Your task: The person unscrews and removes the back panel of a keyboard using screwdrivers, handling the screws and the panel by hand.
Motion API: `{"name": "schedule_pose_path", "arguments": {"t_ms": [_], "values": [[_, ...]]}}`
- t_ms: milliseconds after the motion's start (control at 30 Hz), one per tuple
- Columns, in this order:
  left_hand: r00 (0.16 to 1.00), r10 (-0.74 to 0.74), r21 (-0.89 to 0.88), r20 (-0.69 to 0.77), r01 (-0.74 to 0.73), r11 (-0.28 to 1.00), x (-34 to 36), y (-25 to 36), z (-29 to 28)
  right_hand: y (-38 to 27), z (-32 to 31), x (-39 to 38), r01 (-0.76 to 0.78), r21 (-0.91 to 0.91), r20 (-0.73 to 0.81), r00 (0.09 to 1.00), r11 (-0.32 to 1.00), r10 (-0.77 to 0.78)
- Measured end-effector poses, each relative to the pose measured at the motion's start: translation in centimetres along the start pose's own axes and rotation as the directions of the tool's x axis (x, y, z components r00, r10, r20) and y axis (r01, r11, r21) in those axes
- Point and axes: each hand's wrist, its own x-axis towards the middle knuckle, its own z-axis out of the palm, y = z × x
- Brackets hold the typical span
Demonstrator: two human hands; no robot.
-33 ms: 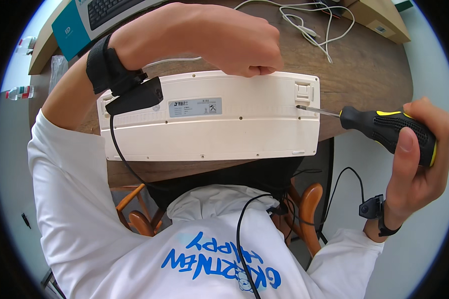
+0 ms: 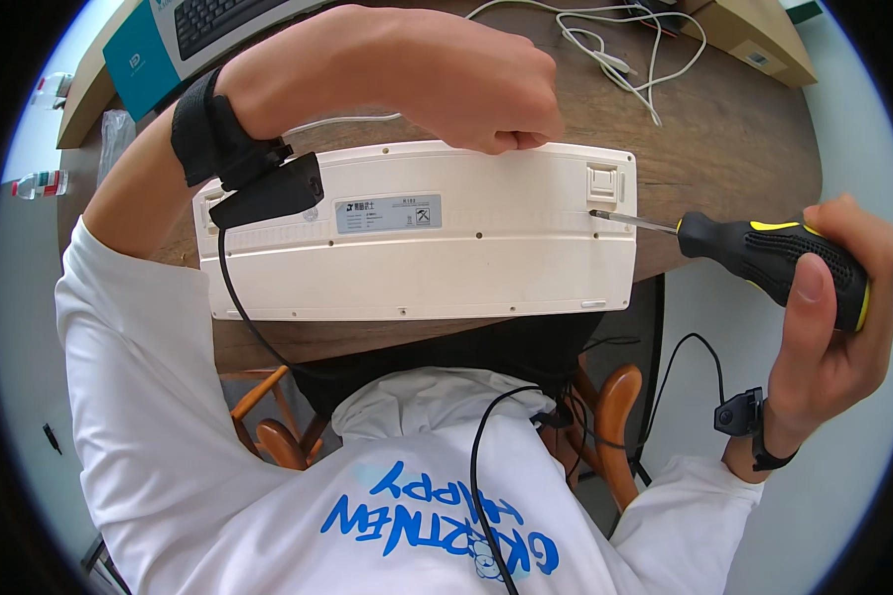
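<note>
A white keyboard (image 2: pixel 446 273) lies underside up on the wooden table, showing a grey label (image 2: pixel 389 213), small screw holes and a flip-out foot (image 2: pixel 603 181). My left hand (image 2: pixel 496 94) is curled into a fist at its far edge, touching the case; whatever its fingers may hold is hidden. In my right hand (image 2: pixel 833 337) is a black and yellow screwdriver (image 2: pixel 774 256), gripped by the handle with the thumb along its side. The screwdriver's tip meets a screw hole near the keyboard's right end, its shaft slanting low to the right.
A white cable (image 2: pixel 655 69) is loosely coiled on the far table (image 2: pixel 734 129). Behind stand a cardboard box (image 2: pixel 759 40) and a teal keyboard box (image 2: pixel 139 61). Black cables run from the wrist devices (image 2: pixel 273 188) past the wooden chair arms (image 2: pixel 617 426).
</note>
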Motion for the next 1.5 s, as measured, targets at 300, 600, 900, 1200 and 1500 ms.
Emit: {"name": "schedule_pose_path", "arguments": {"t_ms": [300, 600, 900, 1200, 1500], "values": [[0.999, 0.035, -0.065, -0.037, -0.038, 0.997, -0.3, -1.0, 0.8, 0.1, 0.0, -0.6, -0.018, 0.028, -0.023, 1.0, 0.999, 0.018], [0.997, 0.056, -0.054, -0.058, -0.059, 0.997, -0.4, -1.2, 1.1, 0.4, 0.2, -0.7, -0.038, 0.044, -0.03, 0.999, 0.998, 0.039], [0.981, 0.009, -0.016, -0.196, -0.012, 1.0, -3.1, -2.0, 1.3, 0.7, 0.2, -1.1, -0.039, 0.051, -0.026, 0.999, 0.998, 0.041], [0.816, -0.484, -0.253, -0.315, 0.42, 0.872, -20.4, 2.5, -1.4, 2.8, -0.4, -1.7, -0.039, -0.089, -0.015, 0.999, 0.995, 0.038], [0.236, -0.875, -0.328, -0.423, 0.861, 0.39, -35.9, 14.8, 7.2, 2.8, -0.6, -2.1, -0.001, -0.182, 0.057, 0.998, 0.983, 0.012]]}}
